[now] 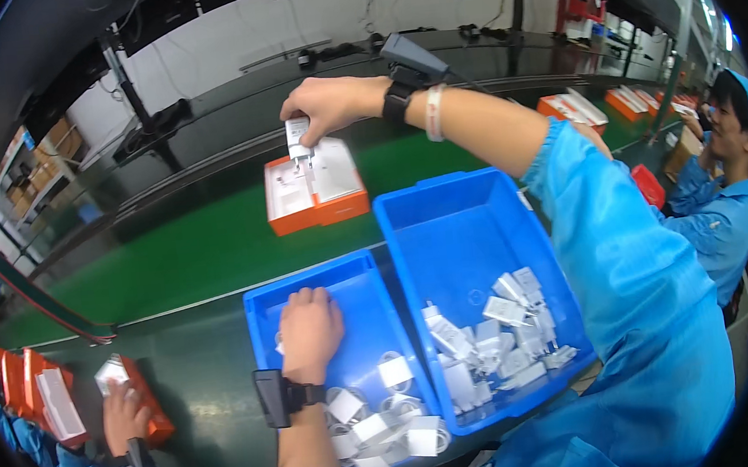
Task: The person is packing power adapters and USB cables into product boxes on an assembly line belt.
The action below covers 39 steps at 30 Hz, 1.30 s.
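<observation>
My right hand (323,109) pinches a white charger plug (298,139), prongs pointing down, above an open orange-and-white box (319,213) on the green belt. The box's left part shows a white inside; a white panel fills its right part. Inside the left blue bin (259,290), my left hand (311,326) has its fingers curled downward. A bit of white shows beside it, but what the fingers hold is hidden. Closer to me in that bin lie several white cables with white paper wraps (375,429). Several white charger plugs (498,334) fill the near part of the right blue bin (442,194).
At the left, a co-worker's hand (125,414) touches an orange box (146,396), near other orange boxes (40,387). More open boxes (572,111) stand along the green belt (189,250) to the right. Another person in blue (715,212) works at the far right.
</observation>
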Tool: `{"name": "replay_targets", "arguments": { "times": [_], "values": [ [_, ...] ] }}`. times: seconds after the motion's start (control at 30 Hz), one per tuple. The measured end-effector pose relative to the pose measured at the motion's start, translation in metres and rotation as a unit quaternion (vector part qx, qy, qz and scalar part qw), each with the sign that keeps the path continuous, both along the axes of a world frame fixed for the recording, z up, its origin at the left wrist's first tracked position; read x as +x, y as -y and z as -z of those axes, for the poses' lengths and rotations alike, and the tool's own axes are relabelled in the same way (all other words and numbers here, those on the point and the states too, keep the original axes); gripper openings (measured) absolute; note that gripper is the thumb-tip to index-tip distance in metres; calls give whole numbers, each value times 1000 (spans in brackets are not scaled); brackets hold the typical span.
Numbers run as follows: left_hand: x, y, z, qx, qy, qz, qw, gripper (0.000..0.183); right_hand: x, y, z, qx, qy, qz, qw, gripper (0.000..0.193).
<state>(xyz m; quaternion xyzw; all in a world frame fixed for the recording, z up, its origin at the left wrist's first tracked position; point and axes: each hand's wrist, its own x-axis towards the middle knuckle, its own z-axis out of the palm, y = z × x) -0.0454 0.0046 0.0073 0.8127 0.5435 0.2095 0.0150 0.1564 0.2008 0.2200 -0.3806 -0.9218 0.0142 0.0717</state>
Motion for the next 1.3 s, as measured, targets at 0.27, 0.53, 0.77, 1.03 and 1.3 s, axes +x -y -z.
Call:
{"name": "replay_targets", "arguments": {
  "times": [0.27,0.53,0.77,1.03,1.3],
  "values": [
    [1,-2,3,38,-10,-3,999,13,-42,-118,128,27,42,29,998,46],
    [-2,-4,-1,43,-13,-16,999,12,-29,-145,152,16,57,69,996,45],
    [-2,-6,-3,42,-18,-20,999,13,-11,-148,182,48,-23,14,998,33],
    [-6,-9,-6,49,-15,-27,998,11,-22,-114,178,171,-52,18,984,27],
    [-46,-3,-26,30,247,-152,957,22,-71,130,131,-179,-215,-268,922,19]
  ]
}}
